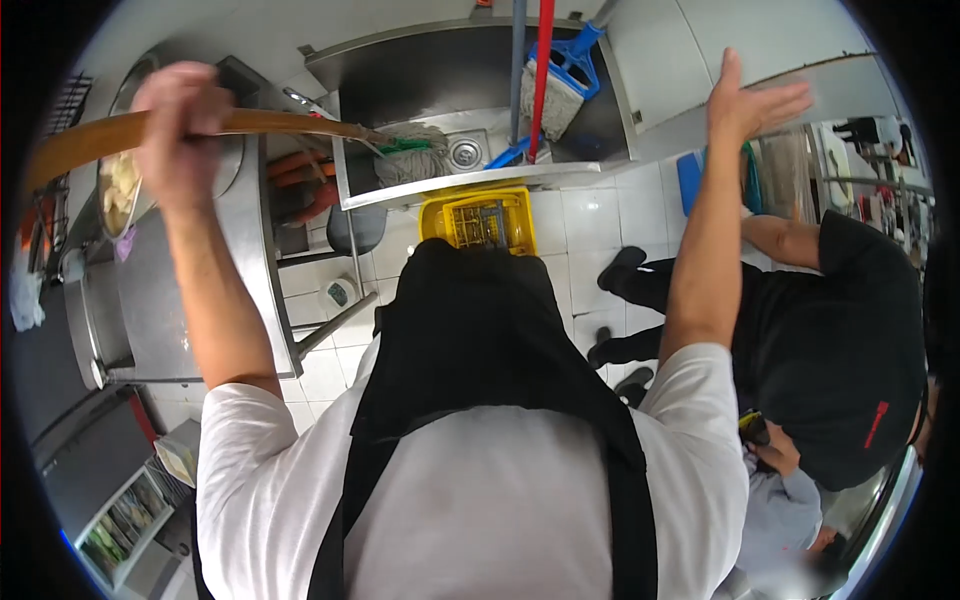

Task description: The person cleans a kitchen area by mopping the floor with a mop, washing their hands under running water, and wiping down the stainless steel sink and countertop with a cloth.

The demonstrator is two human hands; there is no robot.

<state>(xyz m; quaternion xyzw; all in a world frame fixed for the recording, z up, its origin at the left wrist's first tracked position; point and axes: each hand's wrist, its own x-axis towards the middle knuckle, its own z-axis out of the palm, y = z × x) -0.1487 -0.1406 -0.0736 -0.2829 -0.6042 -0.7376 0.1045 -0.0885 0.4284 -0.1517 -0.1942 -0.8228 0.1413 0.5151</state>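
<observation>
My left hand is closed around the wooden handle of a mop, raised over the steel worktop. The handle runs across the view from the left edge to the basin, where the grey stringy mop head with a green clamp rests beside the drain. My right hand is lifted to the right, its fingers stretched out and apart, holding nothing. It is nearest to the white wall and a ledge there.
A steel basin holds a blue mop and a red pole. Below it stands a yellow wringer bucket. At the left is a steel worktop. Two people are close on my right, one in a black shirt.
</observation>
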